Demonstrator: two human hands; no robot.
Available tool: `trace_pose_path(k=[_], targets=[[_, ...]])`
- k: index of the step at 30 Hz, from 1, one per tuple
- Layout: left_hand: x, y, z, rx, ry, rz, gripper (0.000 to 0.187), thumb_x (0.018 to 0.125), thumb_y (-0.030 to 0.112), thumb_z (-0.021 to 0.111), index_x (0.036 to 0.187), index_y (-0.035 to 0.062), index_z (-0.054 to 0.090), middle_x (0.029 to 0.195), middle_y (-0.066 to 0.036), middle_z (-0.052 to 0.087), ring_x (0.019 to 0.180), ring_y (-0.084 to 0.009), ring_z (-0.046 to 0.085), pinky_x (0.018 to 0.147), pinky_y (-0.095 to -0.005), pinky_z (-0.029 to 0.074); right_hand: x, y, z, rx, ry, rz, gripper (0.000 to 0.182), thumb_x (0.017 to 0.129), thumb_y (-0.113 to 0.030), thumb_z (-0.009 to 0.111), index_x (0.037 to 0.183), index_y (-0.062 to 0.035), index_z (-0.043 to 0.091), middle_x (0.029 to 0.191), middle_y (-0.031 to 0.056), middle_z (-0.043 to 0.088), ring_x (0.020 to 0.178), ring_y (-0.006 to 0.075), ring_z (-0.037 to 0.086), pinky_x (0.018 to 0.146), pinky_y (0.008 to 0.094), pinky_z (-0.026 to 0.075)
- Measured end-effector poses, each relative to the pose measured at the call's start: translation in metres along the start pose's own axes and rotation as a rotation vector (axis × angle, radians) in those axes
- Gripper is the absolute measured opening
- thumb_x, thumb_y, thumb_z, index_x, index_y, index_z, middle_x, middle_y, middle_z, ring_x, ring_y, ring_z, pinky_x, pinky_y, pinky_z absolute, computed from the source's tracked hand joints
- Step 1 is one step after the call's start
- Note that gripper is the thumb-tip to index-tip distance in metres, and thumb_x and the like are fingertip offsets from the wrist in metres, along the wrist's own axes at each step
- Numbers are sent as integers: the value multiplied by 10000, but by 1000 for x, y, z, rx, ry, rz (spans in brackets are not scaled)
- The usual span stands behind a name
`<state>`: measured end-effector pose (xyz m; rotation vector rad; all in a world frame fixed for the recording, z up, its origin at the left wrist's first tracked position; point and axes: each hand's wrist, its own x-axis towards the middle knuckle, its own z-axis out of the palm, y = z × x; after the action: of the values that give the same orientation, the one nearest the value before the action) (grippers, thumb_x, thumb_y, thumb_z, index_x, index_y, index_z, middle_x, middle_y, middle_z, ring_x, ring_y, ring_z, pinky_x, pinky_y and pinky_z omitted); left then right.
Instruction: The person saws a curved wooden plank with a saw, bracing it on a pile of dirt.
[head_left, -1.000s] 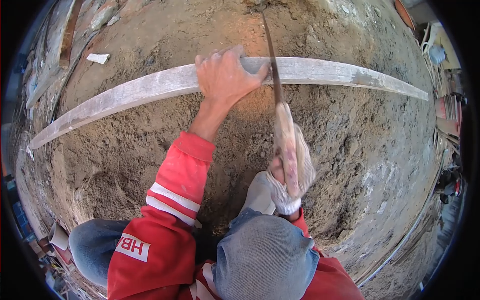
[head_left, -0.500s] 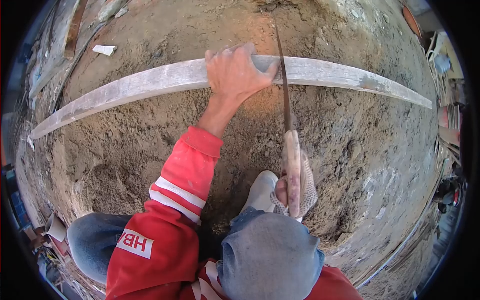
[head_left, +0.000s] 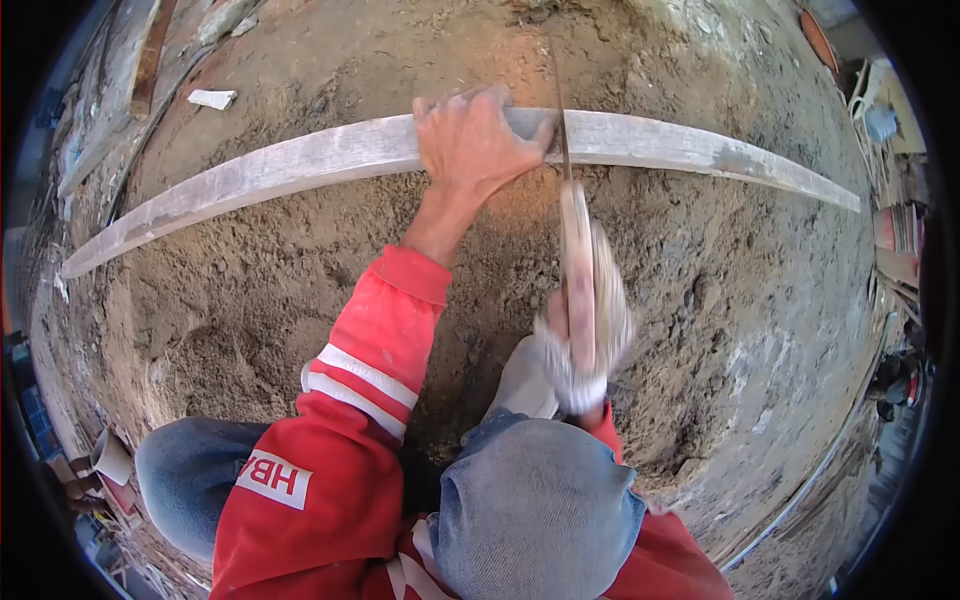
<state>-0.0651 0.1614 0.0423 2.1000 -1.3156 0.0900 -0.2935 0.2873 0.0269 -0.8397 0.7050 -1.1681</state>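
Note:
A long pale wooden plank lies crosswise in front of me, looking bowed in the wide view. My bare left hand is closed over the plank near its middle, thumb towards the saw. Just right of that thumb, the thin blade of a handsaw crosses the plank. My right hand, in a knitted glove and blurred by motion, is wrapped round the saw's worn wooden handle. Whether the blade has cut into the wood cannot be made out.
Rough, sandy ground surrounds the plank. My jeans-covered knee and a pale shoe are close below the right hand. A white scrap and a brown timber lie at upper left; a white bucket-like container is at lower left.
My right hand has pushed the saw forward, away from me, so its handle is now nearer the plank. My left hand and the plank have barely shifted.

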Motion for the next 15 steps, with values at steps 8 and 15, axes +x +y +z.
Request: trace_pose_path(k=[8,15], targets=[[4,1,-8,30,-89,-53,520,780,631,708,789,111,733,721,-118,722,726,-296,692,875,-512,408,-13,-34,-1,-1018,-150,-250,436,1033,-46,593,1463,-21,526,1179,74,677,701,42,552,513,219,431],[1,-1,-1,25,-11,12,519,798,626,698,797,109,737,741,-127,735,733,-303,705,855,-502,421,49,-4,8,-1176,-286,-625,438,1051,-109,588,1480,-57,520,1288,79,658,938,111,623,772,286,527]])
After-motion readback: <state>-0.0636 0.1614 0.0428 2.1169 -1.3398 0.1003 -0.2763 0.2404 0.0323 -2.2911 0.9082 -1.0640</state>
